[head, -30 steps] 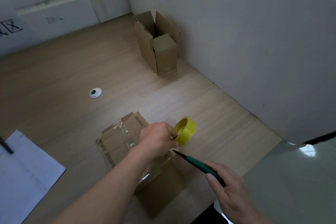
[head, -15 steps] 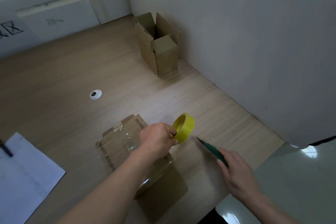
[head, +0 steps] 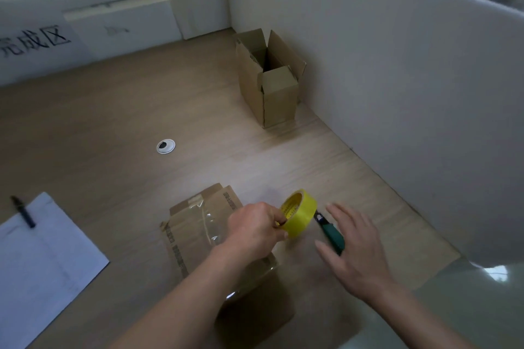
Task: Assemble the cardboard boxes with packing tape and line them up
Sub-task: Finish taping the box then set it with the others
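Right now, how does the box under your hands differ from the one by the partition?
The near box has its flaps folded shut with clear tape across the seam; the far box has its top flaps standing open. The near box sits under the left hand; the far box stands untouched against the partition. Both are plain brown cardboard.

The left forearm (head: 198, 286) hides much of the taped box (head: 195, 224); the paper sheet (head: 39, 261) is cut off lower left.
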A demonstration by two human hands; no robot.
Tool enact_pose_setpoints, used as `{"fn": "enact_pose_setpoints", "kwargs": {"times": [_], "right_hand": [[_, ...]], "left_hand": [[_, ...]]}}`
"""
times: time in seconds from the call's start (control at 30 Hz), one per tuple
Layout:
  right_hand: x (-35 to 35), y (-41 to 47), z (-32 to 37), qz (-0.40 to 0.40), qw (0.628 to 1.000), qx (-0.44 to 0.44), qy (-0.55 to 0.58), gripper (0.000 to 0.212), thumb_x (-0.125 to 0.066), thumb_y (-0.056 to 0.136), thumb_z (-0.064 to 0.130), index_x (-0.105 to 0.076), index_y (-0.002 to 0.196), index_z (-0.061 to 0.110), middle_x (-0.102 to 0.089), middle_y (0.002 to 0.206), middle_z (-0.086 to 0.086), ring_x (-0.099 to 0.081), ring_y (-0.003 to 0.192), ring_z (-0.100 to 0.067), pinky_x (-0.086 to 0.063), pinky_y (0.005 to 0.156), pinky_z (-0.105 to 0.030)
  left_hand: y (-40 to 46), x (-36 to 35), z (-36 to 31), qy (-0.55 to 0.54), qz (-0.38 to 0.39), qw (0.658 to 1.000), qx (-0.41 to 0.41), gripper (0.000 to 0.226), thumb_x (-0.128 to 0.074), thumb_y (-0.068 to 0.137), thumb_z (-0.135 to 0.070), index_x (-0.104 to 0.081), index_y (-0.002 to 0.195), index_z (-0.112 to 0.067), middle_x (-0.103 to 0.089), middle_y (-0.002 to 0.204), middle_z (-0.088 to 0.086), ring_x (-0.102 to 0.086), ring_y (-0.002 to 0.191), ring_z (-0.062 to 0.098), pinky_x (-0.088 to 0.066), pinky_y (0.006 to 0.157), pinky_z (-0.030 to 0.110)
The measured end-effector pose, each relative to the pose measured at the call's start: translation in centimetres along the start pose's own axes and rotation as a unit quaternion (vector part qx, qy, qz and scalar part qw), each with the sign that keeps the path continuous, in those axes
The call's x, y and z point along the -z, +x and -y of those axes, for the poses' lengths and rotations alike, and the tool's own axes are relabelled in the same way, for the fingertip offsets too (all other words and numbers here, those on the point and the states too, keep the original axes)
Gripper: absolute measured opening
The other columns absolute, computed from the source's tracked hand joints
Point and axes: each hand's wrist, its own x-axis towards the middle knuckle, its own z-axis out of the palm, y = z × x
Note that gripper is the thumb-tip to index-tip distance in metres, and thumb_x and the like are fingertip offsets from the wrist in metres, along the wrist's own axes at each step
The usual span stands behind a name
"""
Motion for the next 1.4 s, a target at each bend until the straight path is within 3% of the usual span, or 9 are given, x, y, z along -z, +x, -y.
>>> {"fn": "enact_pose_setpoints", "kwargs": {"times": [0.17, 0.37, 0.57, 0.7, 0.83, 0.97, 1.07, 1.27, 1.4], "right_hand": [[1.3, 4.6, 5.3, 0.141, 0.975, 0.163, -0.045, 0.057, -0.056, 0.081, 0.051, -0.050, 0.132, 0.028, -0.064, 0.122, 0.008, -0.056, 0.121, -0.018, -0.040, 0.107, -0.046], [3.0, 6.1, 5.8, 0.216, 0.975, 0.022, 0.039, 0.057, -0.062, 0.081, 0.049, -0.044, 0.135, 0.044, -0.067, 0.101, 0.013, -0.063, 0.089, -0.014, -0.052, 0.078, -0.036], [3.7, 7.6, 7.2, 0.277, 0.956, -0.053, 0.084, 0.022, -0.060, 0.087, 0.030, -0.064, 0.106, 0.040, -0.069, 0.087, 0.011, -0.065, 0.078, -0.010, -0.057, 0.073, -0.044], [3.4, 7.6, 7.4, 0.240, 0.959, -0.078, 0.126, 0.014, -0.060, 0.091, 0.033, -0.066, 0.079, 0.031, -0.067, 0.072, 0.002, -0.063, 0.061, -0.013, -0.055, 0.064, -0.048], [1.7, 6.7, 6.2, 0.120, 0.974, -0.146, 0.122, 0.023, -0.062, 0.090, 0.038, -0.059, 0.071, 0.024, -0.062, 0.063, 0.005, -0.061, 0.061, -0.012, -0.052, 0.062, -0.045], [-1.2, 4.4, 6.6, 0.099, 0.973, -0.144, 0.153, 0.024, -0.063, 0.092, 0.032, -0.054, 0.072, 0.023, -0.059, 0.062, 0.006, -0.058, 0.063, -0.014, -0.047, 0.060, -0.037], [-2.0, 3.1, 7.5, 0.099, 0.968, -0.132, 0.191, 0.022, -0.063, 0.094, 0.023, -0.056, 0.073, 0.021, -0.058, 0.063, 0.006, -0.054, 0.062, -0.005, -0.038, 0.055, -0.017], [-2.9, 2.9, 8.2, 0.077, 0.950, -0.165, 0.252, 0.016, -0.059, 0.096, 0.023, -0.059, 0.080, 0.019, -0.060, 0.073, 0.006, -0.056, 0.070, -0.015, -0.040, 0.057, -0.023], [-4.1, 2.9, 11.2, 0.099, 0.925, -0.205, 0.304, 0.016, -0.046, 0.102, 0.028, -0.053, 0.089, 0.021, -0.057, 0.082, 0.001, -0.056, 0.076, -0.015, -0.043, 0.060, -0.027]], "left_hand": [[-0.3, 0.6, -0.5, -0.002, 0.028, 0.999, -0.034, 0.023, -0.073, 0.081, -0.041, -0.072, 0.104, -0.038, -0.073, 0.096, -0.010, -0.065, 0.097, 0.016, -0.053, 0.081, 0.033], [-0.5, 2.1, -1.0, -0.152, -0.004, 0.987, -0.057, 0.029, -0.075, 0.082, -0.021, -0.065, 0.108, -0.029, -0.064, 0.082, -0.011, -0.061, 0.082, 0.011, -0.046, 0.073, 0.024], [-1.6, 3.7, -2.1, -0.088, -0.048, 0.988, -0.119, 0.023, -0.063, 0.090, -0.017, -0.042, 0.094, -0.026, -0.062, 0.079, -0.003, -0.058, 0.077, 0.021, -0.047, 0.065, 0.033], [-2.9, 4.0, -1.6, -0.087, -0.148, 0.983, -0.069, 0.028, -0.066, 0.090, -0.032, -0.048, 0.110, -0.026, -0.064, 0.107, -0.002, -0.057, 0.102, 0.022, -0.049, 0.085, 0.036], [-6.4, -1.4, 0.3, 0.076, -0.168, 0.982, 0.040, 0.063, -0.054, 0.079, -0.069, -0.041, 0.133, -0.040, -0.023, 0.156, 0.001, -0.013, 0.147, 0.033, -0.021, 0.110, 0.060], [-6.9, -6.5, 0.2, 0.080, -0.161, 0.977, 0.118, 0.031, -0.061, 0.062, -0.056, -0.063, 0.085, -0.035, -0.048, 0.143, 0.012, -0.039, 0.134, 0.047, -0.033, 0.095, 0.074], [-6.1, -6.8, -1.4, 0.029, -0.181, 0.968, 0.172, 0.019, -0.070, 0.057, -0.042, -0.063, 0.072, -0.032, -0.051, 0.136, 0.008, -0.040, 0.134, 0.040, -0.031, 0.100, 0.072], [-6.9, -4.5, -0.1, -0.221, -0.410, 0.869, 0.169, 0.040, -0.046, 0.089, -0.048, -0.067, 0.119, -0.032, -0.060, 0.121, -0.008, -0.053, 0.117, 0.017, -0.043, 0.101, 0.046], [-10.4, -6.1, 3.2, -0.127, -0.439, 0.847, 0.269, 0.063, -0.036, 0.089, -0.058, -0.053, 0.139, -0.022, -0.039, 0.151, 0.010, -0.035, 0.140, 0.033, -0.035, 0.107, 0.050]]}}
